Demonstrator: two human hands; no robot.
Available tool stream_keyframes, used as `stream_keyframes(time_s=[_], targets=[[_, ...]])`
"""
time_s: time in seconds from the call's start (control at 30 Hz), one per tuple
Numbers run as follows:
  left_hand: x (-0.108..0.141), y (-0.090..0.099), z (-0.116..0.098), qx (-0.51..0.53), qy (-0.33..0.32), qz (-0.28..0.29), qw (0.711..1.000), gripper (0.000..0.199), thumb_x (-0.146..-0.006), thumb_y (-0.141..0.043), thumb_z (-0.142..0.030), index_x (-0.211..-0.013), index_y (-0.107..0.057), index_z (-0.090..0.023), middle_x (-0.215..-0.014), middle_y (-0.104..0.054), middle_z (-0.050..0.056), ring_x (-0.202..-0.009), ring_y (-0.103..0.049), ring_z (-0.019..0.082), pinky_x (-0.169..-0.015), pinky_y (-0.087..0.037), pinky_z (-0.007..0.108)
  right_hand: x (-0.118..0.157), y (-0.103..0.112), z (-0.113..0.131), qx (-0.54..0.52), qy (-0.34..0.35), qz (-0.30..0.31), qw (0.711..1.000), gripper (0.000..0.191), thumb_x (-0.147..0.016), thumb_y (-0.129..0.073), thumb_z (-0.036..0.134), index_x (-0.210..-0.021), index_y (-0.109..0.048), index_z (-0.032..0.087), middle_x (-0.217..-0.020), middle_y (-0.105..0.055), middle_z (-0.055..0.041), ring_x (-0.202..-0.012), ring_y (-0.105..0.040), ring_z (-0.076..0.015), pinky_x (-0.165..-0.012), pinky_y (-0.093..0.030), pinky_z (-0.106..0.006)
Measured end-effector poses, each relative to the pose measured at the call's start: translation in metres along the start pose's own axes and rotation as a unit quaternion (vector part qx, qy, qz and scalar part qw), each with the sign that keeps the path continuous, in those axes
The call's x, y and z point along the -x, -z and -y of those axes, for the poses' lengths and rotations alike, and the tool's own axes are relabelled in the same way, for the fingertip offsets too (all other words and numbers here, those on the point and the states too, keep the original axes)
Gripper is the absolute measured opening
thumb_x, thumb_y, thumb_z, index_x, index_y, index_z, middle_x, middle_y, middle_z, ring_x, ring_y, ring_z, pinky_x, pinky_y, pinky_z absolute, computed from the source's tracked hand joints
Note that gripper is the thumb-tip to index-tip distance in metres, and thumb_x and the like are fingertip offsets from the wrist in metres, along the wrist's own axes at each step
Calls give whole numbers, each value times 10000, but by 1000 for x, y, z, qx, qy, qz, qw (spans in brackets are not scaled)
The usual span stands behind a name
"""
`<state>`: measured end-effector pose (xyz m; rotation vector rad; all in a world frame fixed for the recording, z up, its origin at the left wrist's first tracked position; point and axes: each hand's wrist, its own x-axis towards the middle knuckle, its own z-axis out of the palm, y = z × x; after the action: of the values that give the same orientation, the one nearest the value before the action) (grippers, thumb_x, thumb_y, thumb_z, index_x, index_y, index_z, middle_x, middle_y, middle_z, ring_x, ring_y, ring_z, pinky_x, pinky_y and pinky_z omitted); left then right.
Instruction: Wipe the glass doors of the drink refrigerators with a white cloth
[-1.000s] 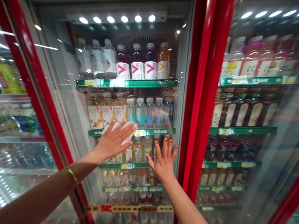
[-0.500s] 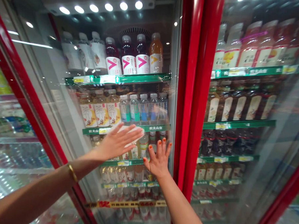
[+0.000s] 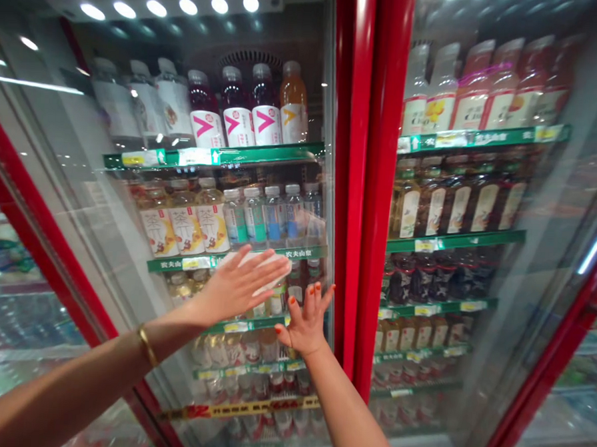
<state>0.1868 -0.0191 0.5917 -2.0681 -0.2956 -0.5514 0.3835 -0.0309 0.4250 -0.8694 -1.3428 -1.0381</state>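
One white cloth (image 3: 277,279) is under the left hand (image 3: 238,284), against the glass door (image 3: 94,193); it has shifted rightwards, covering another part. Both grips, the right hand (image 3: 306,327) too, are wide.

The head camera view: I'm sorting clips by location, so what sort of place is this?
Most likely a shop or supermarket's chilled drinks section: a red-framed glass cooler, rows of bottled drinks, and what look like price tags along the green shelf edges.
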Motion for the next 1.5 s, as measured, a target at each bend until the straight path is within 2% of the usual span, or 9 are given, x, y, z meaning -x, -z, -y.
stream_keyframes(time_s=[0.2, 0.33, 0.5, 0.67, 0.93, 1.1, 1.27, 1.4, 1.5], targets=[[-42, -29, -43, 111, 50, 23, 992, 710, -1037, -501, -265, -1726, -353, -356, -1799, -349, -64, -1732, -145, 175, -1451, -9, 508, -4, 3, -2, -6, 6, -22, 1000, 931, -997, -435, 572, -1792, -87, 238, -1886, 4, -141, -1747, -72, -360, -1355, -123, -767], [12, -43, -71, 129, -12, 47, 990, 581, -991, -493, -225, -1514, -633, -438, -1642, -578, -132, -1648, -377, 113, -1438, -166, 383, 0, 4, -3, -13, 11, -20, 1000, 937, -989, -467, 546, -1793, -102, 230, -1887, -8, -136, -1747, -71, -362, -1370, -134, -733], [88, -10, 14, 16, 204, -37, 978, 630, -1078, -542, -446, -1692, -400, -421, -1719, -506, -30, -1741, -111, 288, -1338, 166, 710, 3, 4, -3, -5, 16, -16, 1000, 950, -945, -558, 548, -1782, -193, 285, -1885, -100, -110, -1723, -199, -384, -1365, -207, -712], [43, 23, 82, -25, 463, -114, 879, 768, -1128, -397, -530, -1779, -133, -218, -1874, -94, 118, -1722, 67, 441, -1290, 67, 849, -6, 7, 1, 5, 14, 2, 1000, 884, -935, -602, 371, -1759, -293, 284, -1873, -181, -95, -1721, -224, -350, -1393, -128, -681], [91, -54, -98, 62, 320, -33, 945, 628, -1029, -612, -526, -1635, -453, -554, -1695, -522, -108, -1722, -211, 234, -1449, -45, 538, -12, 12, 0, 63, 17, 73, 995, 869, -932, -665, 309, -1741, -349, 308, -1849, -256, -97, -1727, -178, -383, -1371, -117, -745], [175, -37, -62, -24, 502, -108, 858, 786, -1086, -425, -391, -1790, -92, -281, -1826, -269, 142, -1736, -9, 375, -1373, -4, 776, -11, 11, 2, 68, 25, 85, 994, 825, -947, -658, 314, -1725, -383, 300, -1831, -308, -103, -1722, -215, -358, -1383, -122, -713], [101, -14, 25, -37, 591, -158, 790, 787, -1127, -338, -446, -1780, -41, -122, -1854, -48, 214, -1728, 69, 420, -1364, 37, 764, -9, 11, 2, 66, 17, 72, 995, 832, -941, -622, 266, -1731, -360, 259, -1825, -318, -128, -1706, -276, -348, -1384, -179, -691], [15, -24, -20, 22, 459, -161, 873, 783, -1113, -444, -490, -1789, -111, -276, -1855, -196, 54, -1746, 30, 261, -1416, 75, 622, -12, 14, -1, 45, 23, 59, 997, 873, -927, -597, 212, -1751, -311, 237, -1828, -309, -132, -1703, -283, -343, -1387, -198, -677], [24, -40, -80, 23, 325, -96, 941, 734, -1098, -491, -487, -1768, -212, -374, -1806, -328, -66, -1740, -2, 160, -1432, 116, 503, -15, 14, 0, 43, 30, 56, 997, 876, -934, -603, 205, -1757, -307, 244, -1844, -272, -109, -1715, -248, -339, -1397, -176, -661]])
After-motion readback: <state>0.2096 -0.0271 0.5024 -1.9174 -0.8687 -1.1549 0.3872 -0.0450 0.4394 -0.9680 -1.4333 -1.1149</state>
